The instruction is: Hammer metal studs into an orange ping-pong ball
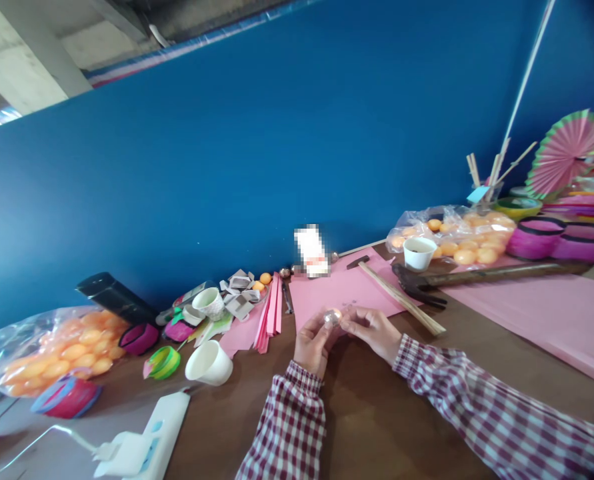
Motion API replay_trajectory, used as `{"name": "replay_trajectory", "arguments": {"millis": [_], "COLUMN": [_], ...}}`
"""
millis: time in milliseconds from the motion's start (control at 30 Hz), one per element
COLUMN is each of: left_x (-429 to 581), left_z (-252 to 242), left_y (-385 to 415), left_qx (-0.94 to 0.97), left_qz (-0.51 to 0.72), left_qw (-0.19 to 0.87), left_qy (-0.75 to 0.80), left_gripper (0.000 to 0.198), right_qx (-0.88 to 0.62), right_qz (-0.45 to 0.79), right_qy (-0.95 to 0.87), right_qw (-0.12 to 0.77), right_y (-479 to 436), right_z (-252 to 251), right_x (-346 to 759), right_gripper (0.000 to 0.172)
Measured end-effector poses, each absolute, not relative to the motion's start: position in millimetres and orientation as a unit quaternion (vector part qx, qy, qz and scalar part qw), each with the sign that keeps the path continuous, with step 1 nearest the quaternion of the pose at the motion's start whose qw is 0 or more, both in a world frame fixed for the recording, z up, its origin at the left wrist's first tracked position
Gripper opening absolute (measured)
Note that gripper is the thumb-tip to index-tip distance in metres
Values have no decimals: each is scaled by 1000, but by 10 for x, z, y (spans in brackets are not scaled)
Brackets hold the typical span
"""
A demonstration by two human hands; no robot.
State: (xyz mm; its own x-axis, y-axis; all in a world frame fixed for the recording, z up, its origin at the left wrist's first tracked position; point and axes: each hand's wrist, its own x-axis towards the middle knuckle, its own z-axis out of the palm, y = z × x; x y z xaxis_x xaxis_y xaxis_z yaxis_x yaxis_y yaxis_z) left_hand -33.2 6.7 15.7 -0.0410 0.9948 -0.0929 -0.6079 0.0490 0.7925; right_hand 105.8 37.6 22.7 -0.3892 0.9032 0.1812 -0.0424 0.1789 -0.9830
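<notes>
The shiny piece [332, 317] is too blurred for you to name, and the fingers of your left hand [315, 341] cover part of it. You can't tell whether your right hand [377, 330] grips or only touches it. A pixelated patch [313, 251] hides what is behind it. Marks [349, 304] on the pink sheet [311, 293] are too small to read. The bottom edge cuts off your left sleeve [291, 427] and the power strip [167, 420]; your right sleeve [497, 413] runs out of view too.

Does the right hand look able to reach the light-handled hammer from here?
Probably yes: the light-handled hammer lies close by with nothing seen on top, though the right hand seems busy with a small shiny thing.
</notes>
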Motion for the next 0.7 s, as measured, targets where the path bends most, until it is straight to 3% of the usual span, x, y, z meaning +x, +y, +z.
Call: {"name": "replay_trajectory", "arguments": {"millis": [700], "left_x": [-315], "left_z": [131], "left_y": [66], "left_qx": [309], "left_qz": [636], "left_qw": [612], "left_qy": [355], "left_gripper": [38], "right_qx": [-359], "right_qz": [537], "right_qy": [-641], "right_qw": [414], "right_y": [376], "right_z": [229], "right_x": [1050], "right_gripper": [26]}}
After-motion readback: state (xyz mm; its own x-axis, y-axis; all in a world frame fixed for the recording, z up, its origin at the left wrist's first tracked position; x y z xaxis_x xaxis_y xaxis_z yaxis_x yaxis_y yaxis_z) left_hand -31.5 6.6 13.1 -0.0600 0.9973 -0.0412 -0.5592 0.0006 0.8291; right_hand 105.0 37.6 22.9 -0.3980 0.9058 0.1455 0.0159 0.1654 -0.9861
